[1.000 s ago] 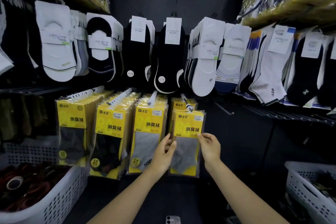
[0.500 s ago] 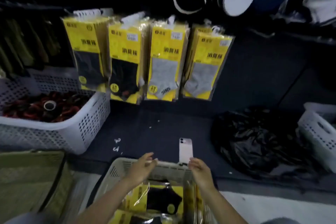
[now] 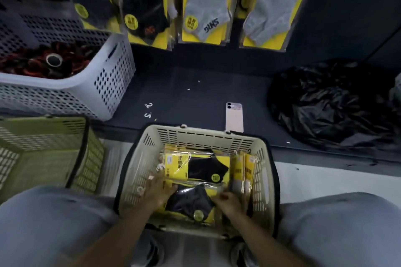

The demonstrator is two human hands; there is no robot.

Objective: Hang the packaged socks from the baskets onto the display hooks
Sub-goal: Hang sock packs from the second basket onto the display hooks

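Both hands, left (image 3: 159,191) and right (image 3: 227,201), on a sock pack (image 3: 191,201) inside the beige basket (image 3: 204,136).

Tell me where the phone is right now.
The phone lies face down on the dark ledge, centre-right in the head view, just behind the beige basket's far rim and left of the black plastic bag.

Single head view, facing steeply down, close above cream basket (image 3: 204,136)

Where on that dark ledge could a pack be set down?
The dark ledge lies bare between the white basket and the phone, and again between the phone and the black bag. The cream basket is crowded with sock packs and both hands.
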